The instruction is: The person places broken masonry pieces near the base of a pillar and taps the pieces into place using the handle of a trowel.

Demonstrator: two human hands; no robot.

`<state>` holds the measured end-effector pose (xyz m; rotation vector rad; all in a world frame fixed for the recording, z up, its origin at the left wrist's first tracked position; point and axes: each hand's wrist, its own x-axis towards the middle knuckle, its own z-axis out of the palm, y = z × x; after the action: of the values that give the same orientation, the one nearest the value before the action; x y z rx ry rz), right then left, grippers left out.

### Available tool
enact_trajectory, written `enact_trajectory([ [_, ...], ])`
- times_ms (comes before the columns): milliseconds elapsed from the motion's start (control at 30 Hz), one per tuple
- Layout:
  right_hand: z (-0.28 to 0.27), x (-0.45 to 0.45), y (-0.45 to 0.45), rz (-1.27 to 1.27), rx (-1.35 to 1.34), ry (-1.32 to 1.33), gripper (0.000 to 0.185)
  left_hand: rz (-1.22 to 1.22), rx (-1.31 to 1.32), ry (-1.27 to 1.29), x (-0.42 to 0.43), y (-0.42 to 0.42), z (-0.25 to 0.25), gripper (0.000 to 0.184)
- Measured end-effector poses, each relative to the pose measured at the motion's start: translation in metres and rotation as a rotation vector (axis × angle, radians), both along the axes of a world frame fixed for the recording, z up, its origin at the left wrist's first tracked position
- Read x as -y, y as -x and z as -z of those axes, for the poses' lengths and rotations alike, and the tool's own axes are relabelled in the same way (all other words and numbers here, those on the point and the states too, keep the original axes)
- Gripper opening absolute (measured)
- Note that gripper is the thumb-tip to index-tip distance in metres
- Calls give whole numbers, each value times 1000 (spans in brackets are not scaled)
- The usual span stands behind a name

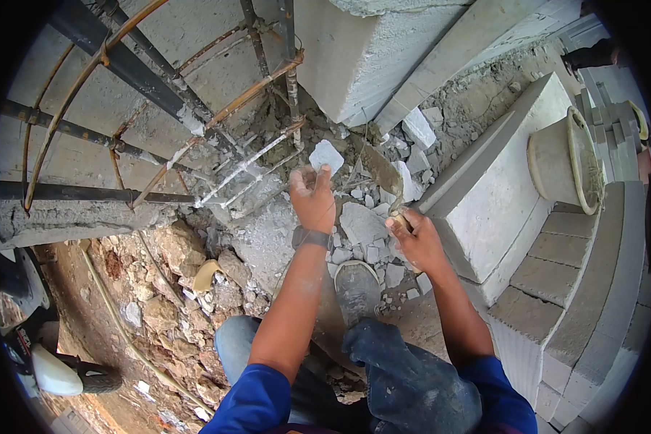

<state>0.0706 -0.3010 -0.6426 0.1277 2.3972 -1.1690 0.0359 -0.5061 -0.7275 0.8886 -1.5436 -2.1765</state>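
Note:
My left hand (314,201) is closed on a pale grey chunk of block (327,157), pinched between thumb and fingers just below the wall's corner. My right hand (419,240) grips the handle of a trowel (377,168). Its mortar-coated blade points up and left, toward the foot of the wall, a short way right of the chunk. Broken block pieces (362,223) lie on the ground beneath both hands. My dusty shoe (357,289) stands among them.
Rusty and grey rebar (231,173) juts out at upper left. A mortar bucket (557,163) is on the stacked blocks (550,271) at right, beside a large pale block (484,210). Rubble and a hose (116,325) lie at lower left, near a parked motorbike (58,369).

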Motion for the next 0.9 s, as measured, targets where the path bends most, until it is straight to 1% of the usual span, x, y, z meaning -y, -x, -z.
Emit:
enact_trajectory([
  [100,-3,-4,-4,-113,-150,-56,38,18,30,95,3,0,2,30],
  [133,-7,-3,-8,-114,-169,-75,38,23,40,139,4,0,4,30],
  [200,-18,-3,-22,-119,-208,-115,38,7,10,47,2,-1,3,31],
  [233,-17,-4,-32,-88,-172,-120,38,-2,-7,1,1,-2,2,32],
  [300,-9,-10,-61,-25,-95,-130,38,15,-7,-7,-1,-5,1,36],
  [400,27,-24,-107,-36,-323,-246,37,50,-6,-23,-5,-13,-2,38],
  [433,35,-26,-115,-29,-301,-295,38,63,-2,-30,-8,-18,0,38],
  [467,44,-30,-123,-21,-278,-343,38,83,58,60,-10,-22,8,36],
  [500,48,-31,-127,-10,-256,-392,38,97,62,33,-13,-28,7,36],
  [600,56,-37,-126,-77,-390,-465,32,149,79,-6,-20,-43,3,39],
  [700,5,-22,-92,-181,-275,-479,26,151,66,-89,-20,-56,1,40],
  [767,-15,-2,-60,-139,-505,-394,26,116,58,-64,-20,-61,0,40],
  [833,-8,18,-17,87,-173,162,30,98,56,-19,-17,-63,3,40],
  [900,2,54,33,251,-42,466,33,100,69,48,-13,-66,12,39],
])
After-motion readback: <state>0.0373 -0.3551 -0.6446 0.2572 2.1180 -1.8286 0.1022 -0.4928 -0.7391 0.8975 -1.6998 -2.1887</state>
